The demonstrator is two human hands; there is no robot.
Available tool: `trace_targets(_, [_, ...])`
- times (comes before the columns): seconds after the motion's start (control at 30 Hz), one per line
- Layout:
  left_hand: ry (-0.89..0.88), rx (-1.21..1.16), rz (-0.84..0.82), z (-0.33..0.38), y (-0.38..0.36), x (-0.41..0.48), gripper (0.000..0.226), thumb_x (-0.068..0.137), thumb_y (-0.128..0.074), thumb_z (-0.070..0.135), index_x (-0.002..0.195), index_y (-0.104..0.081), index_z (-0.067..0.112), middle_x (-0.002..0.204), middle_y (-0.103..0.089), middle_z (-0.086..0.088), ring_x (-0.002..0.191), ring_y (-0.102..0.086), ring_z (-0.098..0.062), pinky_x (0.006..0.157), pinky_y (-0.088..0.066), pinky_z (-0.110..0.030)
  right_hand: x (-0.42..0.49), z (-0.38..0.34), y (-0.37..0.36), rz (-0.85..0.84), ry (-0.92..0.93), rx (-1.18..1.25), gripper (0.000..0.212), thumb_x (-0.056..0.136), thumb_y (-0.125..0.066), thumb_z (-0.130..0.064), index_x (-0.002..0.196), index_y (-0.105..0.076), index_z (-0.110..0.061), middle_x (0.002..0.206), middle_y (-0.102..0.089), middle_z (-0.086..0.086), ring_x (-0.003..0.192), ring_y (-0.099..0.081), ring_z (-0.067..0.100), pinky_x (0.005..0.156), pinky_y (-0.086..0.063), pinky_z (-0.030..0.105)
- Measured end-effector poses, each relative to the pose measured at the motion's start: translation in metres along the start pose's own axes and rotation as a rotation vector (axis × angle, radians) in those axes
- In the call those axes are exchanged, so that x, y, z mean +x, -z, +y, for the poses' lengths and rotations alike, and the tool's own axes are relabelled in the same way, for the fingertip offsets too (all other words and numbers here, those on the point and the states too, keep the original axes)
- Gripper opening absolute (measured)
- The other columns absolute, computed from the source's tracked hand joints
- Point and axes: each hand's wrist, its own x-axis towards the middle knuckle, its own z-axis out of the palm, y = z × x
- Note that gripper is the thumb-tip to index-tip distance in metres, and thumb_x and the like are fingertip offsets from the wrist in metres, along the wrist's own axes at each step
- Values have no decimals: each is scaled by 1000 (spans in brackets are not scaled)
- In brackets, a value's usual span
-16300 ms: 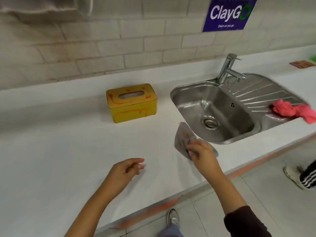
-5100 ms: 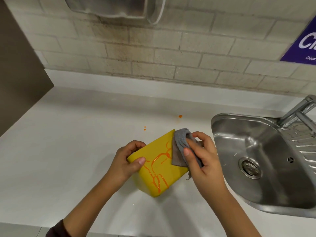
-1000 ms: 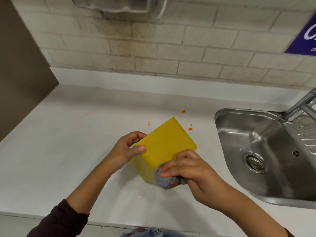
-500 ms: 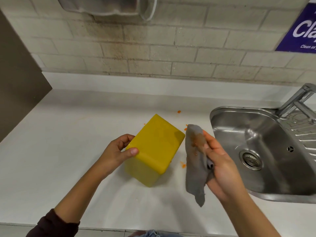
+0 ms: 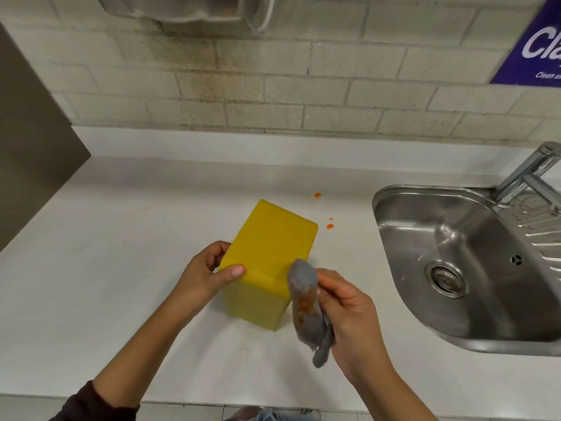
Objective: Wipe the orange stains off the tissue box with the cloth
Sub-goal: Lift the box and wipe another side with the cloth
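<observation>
One yellow tissue box (image 5: 268, 250) is seen standing on the white worktop (image 5: 106, 268), turned so that a plain face points upward; its slot side and its far faces are hidden, and no orange marks can be made out on the two faces shown. The box is gripped at its near left edge by the left hand (image 5: 202, 276), thumb laid on the upper face and fingers curled behind, where their tips are lost to view. One grey cloth (image 5: 306, 305), smeared with orange, is clasped in the closed grip of the right hand (image 5: 349, 317); its upper end touches the box's near right corner and its lower end hangs free. Three orange spots (image 5: 329, 226) are counted on the worktop beyond the box, a fourth possibly at the box's right edge, too small to be sure of. One steel sink (image 5: 455, 268) is cut off at the right, as are the tap (image 5: 528, 171) and the purple sign (image 5: 534, 41). A wall-mounted fixture (image 5: 188, 7) is cropped at the top and cannot be identified.
</observation>
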Motion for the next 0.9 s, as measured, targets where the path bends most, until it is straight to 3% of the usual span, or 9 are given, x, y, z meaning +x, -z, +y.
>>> trace_targets(0.13, [0,12,-17,5,-1,3,50,46,-66,48,86,-59,17,70,-68,11,65,-61,6,59,-45,-7,-4,-12,8,-176,-148,45,32,75,-60,13,75,-77,-13,82,-74,2,81,-67,15,71,-52,21])
trace_targets(0.2, [2,45,-59,10,-2,5,51,47,-67,48,87,-59,18,70,-71,18,67,-62,8,61,-45,-5,2,-25,17,-147,-178,207,24,67,-65,5,78,-77,-13,79,-74,4,72,-67,12,63,-54,20])
trace_targets(0.27, [0,77,-94,15,-4,7,51,47,-67,48,88,-60,19,73,-71,22,70,-63,9,63,-46,-5,13,-34,30,-88,-185,436,32,71,-54,1,88,-75,-14,83,-73,7,71,-68,14,63,-57,24])
trace_targets(0.4, [18,127,-151,23,-2,9,53,46,-69,49,90,-61,21,74,-70,22,74,-62,7,66,-47,-7,30,-37,52,-2,-331,805,35,95,-34,-15,117,-61,-9,93,-70,20,83,-69,29,67,-59,42])
trace_targets(0.47, [45,138,-198,28,0,11,56,45,-72,49,92,-62,22,77,-71,20,78,-63,5,67,-48,-9,30,-33,55,-43,-358,888,41,89,-41,-20,123,-54,0,102,-68,25,97,-66,36,76,-56,49])
trace_targets(0.57, [94,144,-286,38,4,14,78,31,-83,60,97,-62,23,86,-73,19,83,-65,3,68,-48,-9,24,-28,62,-129,-280,975,59,64,-62,-10,120,-55,6,119,-59,29,115,-54,43,87,-49,58])
trace_targets(0.7, [161,162,-378,46,7,17,92,28,-84,67,103,-61,19,91,-74,16,86,-67,1,68,-49,-11,18,-22,75,-144,-271,845,77,52,-67,4,127,-52,0,127,-55,29,116,-55,41,87,-52,49])
trace_targets(0.8, [170,206,-404,47,6,16,88,31,-87,61,104,-62,20,99,-72,12,98,-64,-3,75,-50,-15,16,-14,79,-48,-282,630,63,65,-52,9,127,-51,-2,124,-60,23,105,-63,33,77,-57,38])
trace_targets(0.9, [119,306,-413,45,2,10,83,34,-87,58,108,-62,27,115,-67,11,114,-56,0,88,-44,-12,14,-1,78,37,-307,591,57,70,-46,12,126,-50,-1,115,-65,23,98,-66,33,70,-58,37])
